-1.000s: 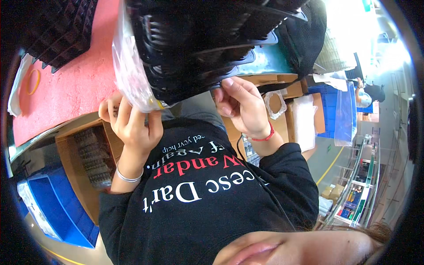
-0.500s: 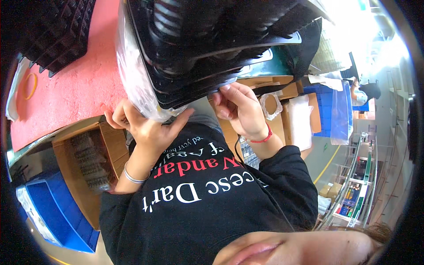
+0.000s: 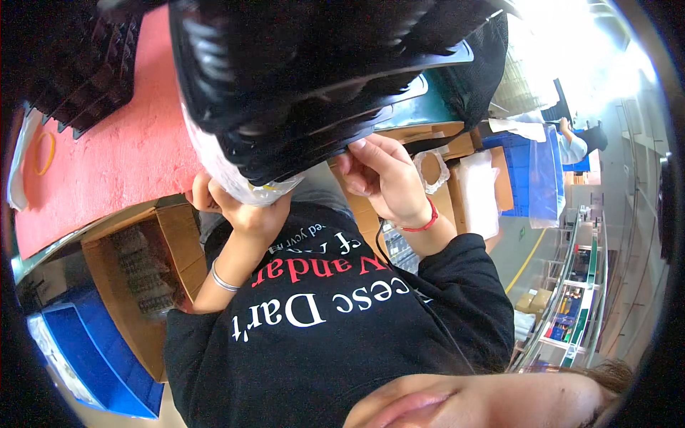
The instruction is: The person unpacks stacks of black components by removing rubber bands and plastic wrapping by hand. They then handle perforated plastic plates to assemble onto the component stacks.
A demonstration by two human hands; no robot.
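Note:
A tall stack of black plastic trays (image 3: 321,78) fills the top middle, its near end tilted toward me. Clear plastic bagging (image 3: 221,160) wraps the stack's left side and near corner. My left hand (image 3: 246,214) is closed on the bagging at that corner, its fingers curled and partly hidden behind the plastic. On the right, my right hand (image 3: 389,178) pinches the edge of a low black tray between thumb and fingers; the fingertips behind the rim are hidden.
Another black tray stack (image 3: 85,64) and a yellow rubber band (image 3: 45,154) lie on the pink work surface (image 3: 143,153). Below it stand an open cardboard box (image 3: 175,242) and blue bins (image 3: 100,349). More cartons are at right, with another person (image 3: 574,146) farther off.
The tray stack has shifted slightly left and tilted. My left hand's fingers have curled in, and its thumb, stretched out before, is now tucked at the bag. My right hand keeps its pinch.

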